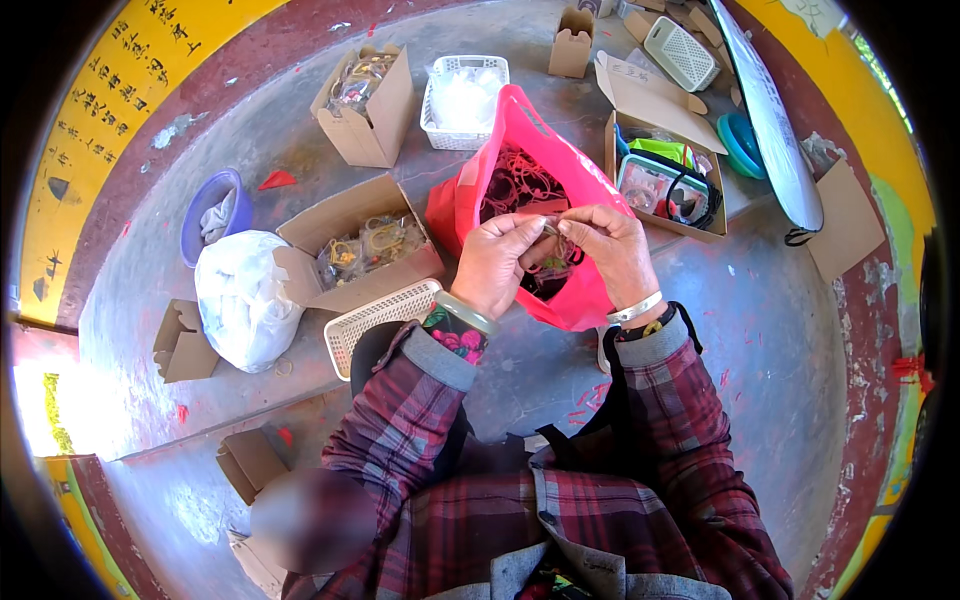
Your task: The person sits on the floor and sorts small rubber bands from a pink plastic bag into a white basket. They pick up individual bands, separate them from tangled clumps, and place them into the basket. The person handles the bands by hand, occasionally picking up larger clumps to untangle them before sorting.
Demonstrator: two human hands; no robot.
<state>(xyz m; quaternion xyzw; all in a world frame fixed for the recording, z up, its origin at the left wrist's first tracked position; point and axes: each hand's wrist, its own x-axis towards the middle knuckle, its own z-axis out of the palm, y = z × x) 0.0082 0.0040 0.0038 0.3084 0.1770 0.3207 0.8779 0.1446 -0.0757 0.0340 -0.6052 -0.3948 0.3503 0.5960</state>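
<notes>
Holding a small thing (549, 228), too small to make out, between the narrowed fingers (517, 232) of the left hand (493, 264) and the right hand (614, 250), close together over the mouth of a pink bag (590, 295). Partly hiding that mouth and the pink cords (518, 180) inside. Hemmed in on the left by a low box (400, 277) of packets (370, 245), with a cream basket (345, 328) just beside, partly covered by a dark knee (376, 350). Crowded, toward the left edge of the floor (760, 330), by a bulging white bag (243, 305), a purple tub (193, 235) with grey cloth (217, 214) in it, and a small open box (185, 345). Backed, toward the floor's far edge, by a tall box (380, 125) and, near it, a white basket (458, 136) heaped with clear plastic (468, 92). Flanked on the right by an open box (672, 223) of coloured pouches (655, 185), then a teal basin (736, 148), partly behind a long leaning board (778, 125). Closed off near the floor's right edge by a cardboard sheet (850, 222). Littered in places with red scraps (277, 180).
</notes>
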